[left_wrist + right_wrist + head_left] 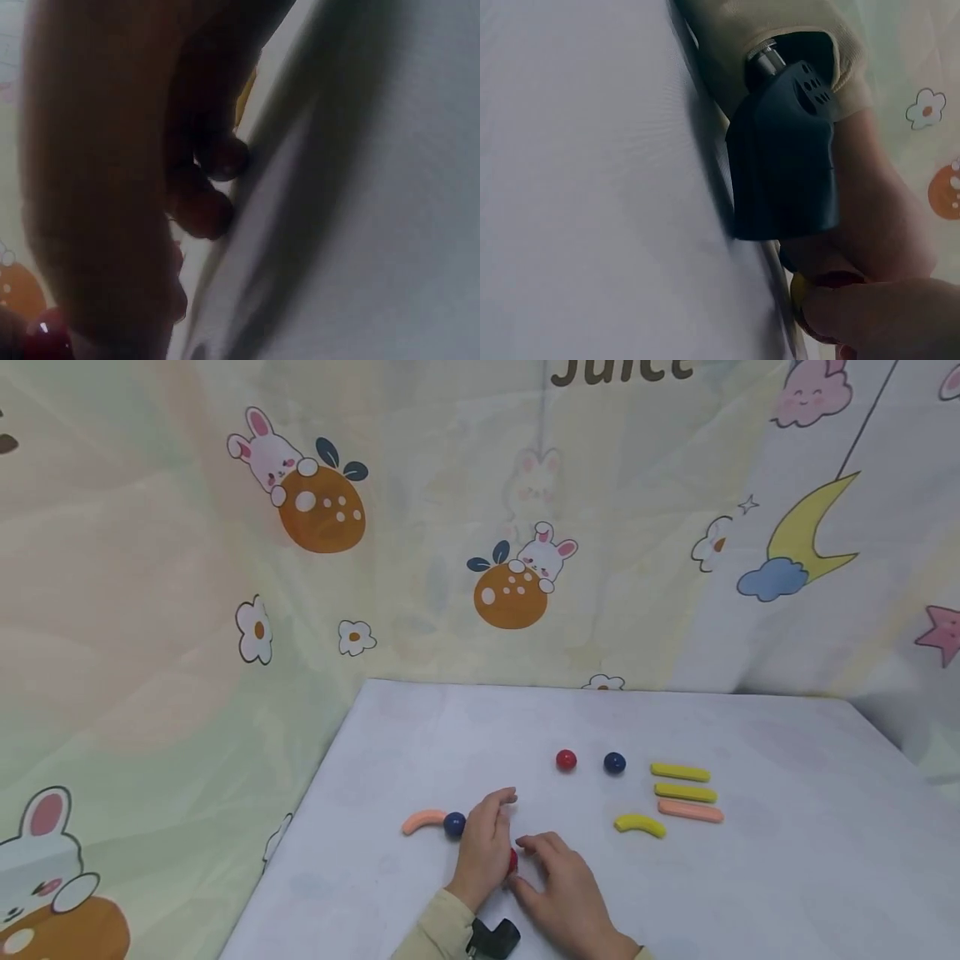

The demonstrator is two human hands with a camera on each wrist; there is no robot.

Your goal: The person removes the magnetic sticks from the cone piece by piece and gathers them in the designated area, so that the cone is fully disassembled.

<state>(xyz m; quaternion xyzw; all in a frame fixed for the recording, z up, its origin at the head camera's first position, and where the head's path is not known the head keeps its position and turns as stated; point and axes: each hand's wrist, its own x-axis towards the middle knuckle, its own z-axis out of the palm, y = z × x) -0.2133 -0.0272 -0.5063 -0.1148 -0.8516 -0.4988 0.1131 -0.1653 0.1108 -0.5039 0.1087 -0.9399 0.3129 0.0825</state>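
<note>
A person's left hand (486, 843) and right hand (564, 885) meet over a small red ball (513, 861) near the front edge of a pale desk (787, 877), the ball all but hidden between them. The left hand lies with its fingers loosely extended, its palm side against the ball; the right hand's fingertips (525, 846) close in on the ball from the other side, and the right wrist view shows a fingertip (870, 311) pressed over the red surface, though whether it truly pinches the ball cannot be told.

The ball looks glossy, hard and light, likely to roll or slip on the smooth desk, so a fingertip pinch across its middle would seem the surest hold.

Just left of the red ball sits a dark blue ball (453, 824), touching the end of a curved orange stick (423, 821). Beyond the red ball, well apart, lie a second red ball (566, 760) and a second blue ball (614, 763); farther right of it are two straight yellow sticks (679, 772), a straight orange stick (690, 812) and a curved yellow stick (640, 825).

Behind the desk hangs a cloth backdrop (322, 510) printed with rabbits, flowers and a moon.
</note>
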